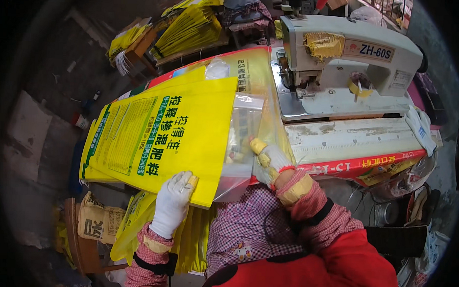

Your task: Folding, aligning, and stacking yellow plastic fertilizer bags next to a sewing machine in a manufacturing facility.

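A flat yellow printed sack (205,122) lies on top of other sacks in front of me. My left hand (173,199), in a white glove with yellow tape on a digit, is closed at the sack's near edge; how its fingertips grip is partly hidden. A clear plastic liner bag (248,116) shows beside the sack's right edge. My right hand (272,159), gloved and with a yellow-taped digit stretched forward, is closed on the clear plastic; some of its fingers are hidden. Both hands are a short way apart.
A white sewing machine (344,44) stands at the right, its needle end toward the sacks. Its worktable (341,142) has a red printed front edge. More yellow sacks (188,33) are stacked at the back, near a seated person (244,7). A wooden chair (77,239) stands left.
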`<control>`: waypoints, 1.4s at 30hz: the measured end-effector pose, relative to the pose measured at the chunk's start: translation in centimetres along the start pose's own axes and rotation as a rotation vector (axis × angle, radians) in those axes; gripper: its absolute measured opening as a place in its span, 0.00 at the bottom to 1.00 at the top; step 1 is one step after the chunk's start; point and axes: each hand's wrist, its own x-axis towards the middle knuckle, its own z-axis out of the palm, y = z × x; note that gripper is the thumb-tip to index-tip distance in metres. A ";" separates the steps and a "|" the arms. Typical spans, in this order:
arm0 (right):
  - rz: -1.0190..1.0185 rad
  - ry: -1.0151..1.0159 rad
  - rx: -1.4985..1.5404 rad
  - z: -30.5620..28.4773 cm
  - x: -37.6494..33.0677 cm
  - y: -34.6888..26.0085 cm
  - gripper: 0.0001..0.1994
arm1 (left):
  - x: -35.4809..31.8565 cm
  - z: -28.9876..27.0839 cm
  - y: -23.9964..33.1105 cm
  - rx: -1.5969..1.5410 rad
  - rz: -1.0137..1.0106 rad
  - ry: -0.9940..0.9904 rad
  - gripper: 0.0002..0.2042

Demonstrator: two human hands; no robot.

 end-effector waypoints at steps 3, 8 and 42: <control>0.488 -0.027 0.847 0.3 -0.1 -3.6 0.14 | 0.5 -1.0 0.7 -0.191 0.009 -0.076 0.18; 0.366 -0.089 0.566 1.4 0.0 -7.3 0.14 | 1.5 -0.6 1.6 -0.916 -0.333 0.055 0.15; 0.491 -0.026 0.760 2.5 12.4 -4.8 0.17 | 3.2 -8.1 -1.0 -1.132 -0.395 0.604 0.03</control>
